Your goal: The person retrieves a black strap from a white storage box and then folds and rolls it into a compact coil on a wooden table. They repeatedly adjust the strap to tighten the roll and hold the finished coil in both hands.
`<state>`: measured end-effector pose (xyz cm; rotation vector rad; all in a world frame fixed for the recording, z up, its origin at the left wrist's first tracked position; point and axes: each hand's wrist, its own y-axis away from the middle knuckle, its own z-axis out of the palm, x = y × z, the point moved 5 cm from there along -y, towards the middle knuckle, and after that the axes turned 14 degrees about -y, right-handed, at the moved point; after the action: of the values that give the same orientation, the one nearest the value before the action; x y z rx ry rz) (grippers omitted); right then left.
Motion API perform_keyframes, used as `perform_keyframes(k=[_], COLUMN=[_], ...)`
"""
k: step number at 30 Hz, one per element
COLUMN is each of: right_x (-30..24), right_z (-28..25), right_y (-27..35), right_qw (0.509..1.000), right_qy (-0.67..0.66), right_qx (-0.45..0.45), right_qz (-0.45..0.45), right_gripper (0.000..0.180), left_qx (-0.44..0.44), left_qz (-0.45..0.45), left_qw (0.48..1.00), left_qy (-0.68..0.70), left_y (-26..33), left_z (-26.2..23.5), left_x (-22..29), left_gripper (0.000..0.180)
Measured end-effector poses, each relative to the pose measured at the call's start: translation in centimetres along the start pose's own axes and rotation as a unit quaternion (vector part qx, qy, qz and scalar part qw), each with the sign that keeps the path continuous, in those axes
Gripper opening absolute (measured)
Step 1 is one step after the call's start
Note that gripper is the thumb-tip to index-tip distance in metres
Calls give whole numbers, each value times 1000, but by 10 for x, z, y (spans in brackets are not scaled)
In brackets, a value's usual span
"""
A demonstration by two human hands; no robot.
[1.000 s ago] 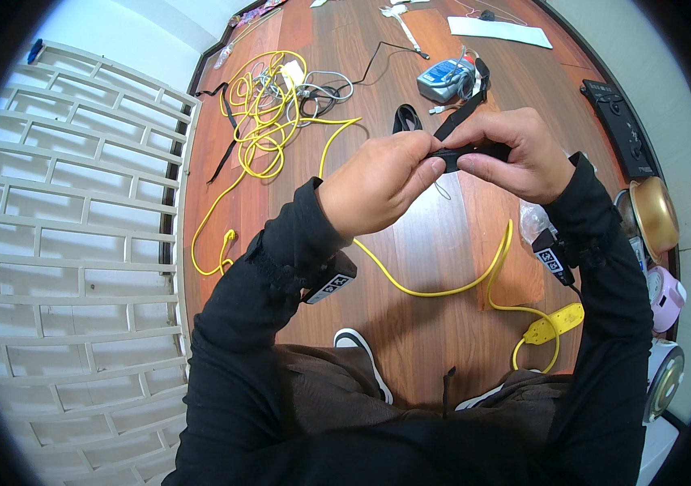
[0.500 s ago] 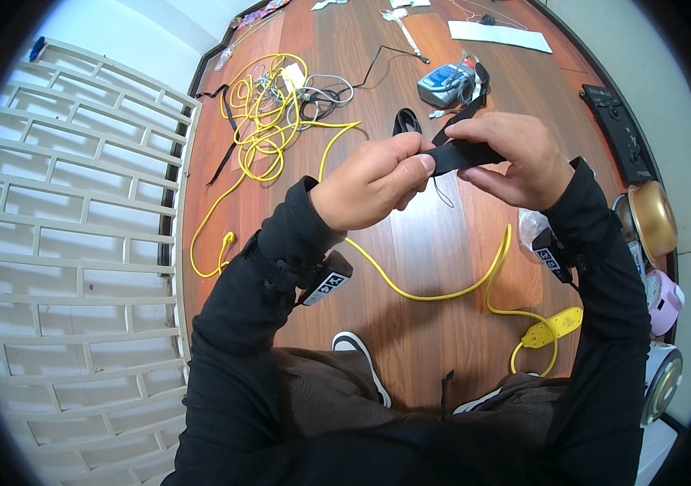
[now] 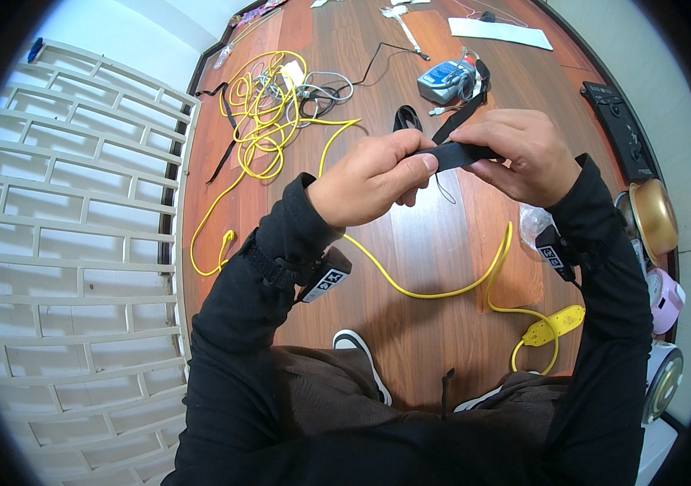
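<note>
A flat black strap (image 3: 455,155) is stretched between my two hands above the floor. My left hand (image 3: 374,176) pinches one end with the thumb on top. At the other end, my right hand (image 3: 525,154) has its fingers and thumb closed on the strap. More of the black band runs up from my hands toward a blue and grey device (image 3: 446,81) with a cable wound about it. A black loop of the band (image 3: 407,118) shows just beyond my left hand. Below the strap dangles a thin dark cord (image 3: 445,191).
A tangled yellow cable (image 3: 264,121) lies at the far left, its line running to a yellow power strip (image 3: 554,326) at the near right. White lattice panels (image 3: 78,243) stand on the left. Along the right wall sit a gold pot (image 3: 653,223) and a pink appliance (image 3: 666,300).
My right fingers have closed further onto the strap, and the thumb has come up to it. The strap's flat face now tilts more toward view. The left hand has barely moved.
</note>
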<state>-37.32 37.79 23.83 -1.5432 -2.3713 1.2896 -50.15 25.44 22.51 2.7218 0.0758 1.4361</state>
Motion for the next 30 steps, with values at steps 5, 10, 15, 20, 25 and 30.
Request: perform_keyframes(k=[5,10,15,20,25,30], right_x=[-2,-8,-8,6,19,27], right_z=[0,-7,-5,21,32,17], right_y=[-2,-5,-5,1,1,1], right_qw=[1000,998,987,955,916,907], right_qy=[9,-20,-22,-216,-344,-346], right_qx=[-2,37,102,47,29,32], right_qz=[-5,38,119,196,205,237], right_gripper=[33,27,16,13,11,9], left_qx=[8,137,276,301,136,84], left_qz=[5,81,122,63,108,73], left_qw=[999,951,895,936,985,994], left_qy=[-30,-266,-328,-169,-3,21], left_y=[1,2,4,7,8,6], left_z=[-3,-11,-17,-23,-3,0], left_x=[2,13,18,13,22,22], left_gripper=[24,19,14,16,21,21])
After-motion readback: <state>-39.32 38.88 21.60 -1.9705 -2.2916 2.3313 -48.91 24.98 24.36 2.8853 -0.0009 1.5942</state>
